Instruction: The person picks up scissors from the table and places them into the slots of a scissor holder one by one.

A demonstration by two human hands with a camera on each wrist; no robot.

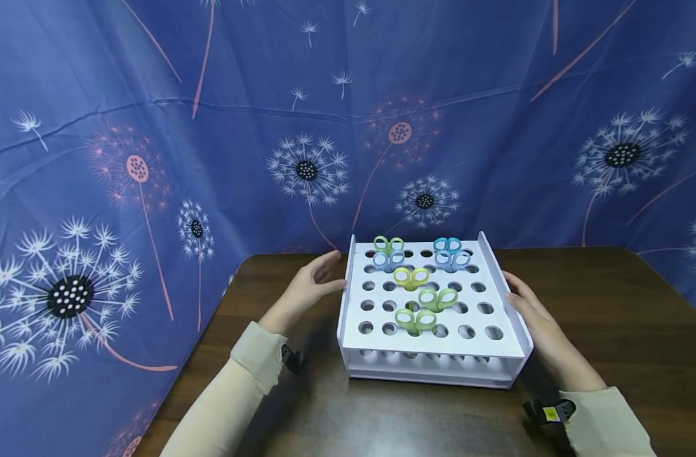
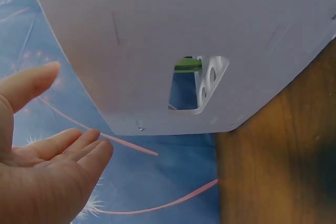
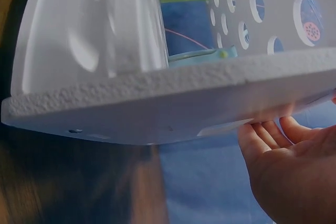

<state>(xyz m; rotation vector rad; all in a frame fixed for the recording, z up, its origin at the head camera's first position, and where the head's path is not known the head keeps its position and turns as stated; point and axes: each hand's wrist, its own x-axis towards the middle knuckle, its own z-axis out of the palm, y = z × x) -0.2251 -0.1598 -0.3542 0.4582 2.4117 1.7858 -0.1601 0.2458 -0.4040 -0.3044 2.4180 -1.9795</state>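
A white rack [image 1: 376, 344] with rows of round holes stands on the table. Several pairs of scissors sit upright in it, handles up: green scissors [image 1: 415, 324] in front, more green scissors [image 1: 437, 302] behind, yellow scissors [image 1: 411, 283], and green, light blue and teal scissors [image 1: 448, 245] toward the back. My left hand [image 1: 308, 289] is by the rack's left panel, fingers extended and thumb apart; its wrist view shows a gap to the panel [image 2: 142, 35]. Against the outer right panel [image 3: 157, 114], the fingertips of my right hand [image 1: 539, 324] rest with fingers fairly straight.
The dark wooden table [image 1: 302, 412] extends around the rack. Behind it and to the left hangs a blue cloth [image 1: 251, 190] with dandelion prints. The left panel has a cut-out slot, through which green scissors show in the left wrist view.
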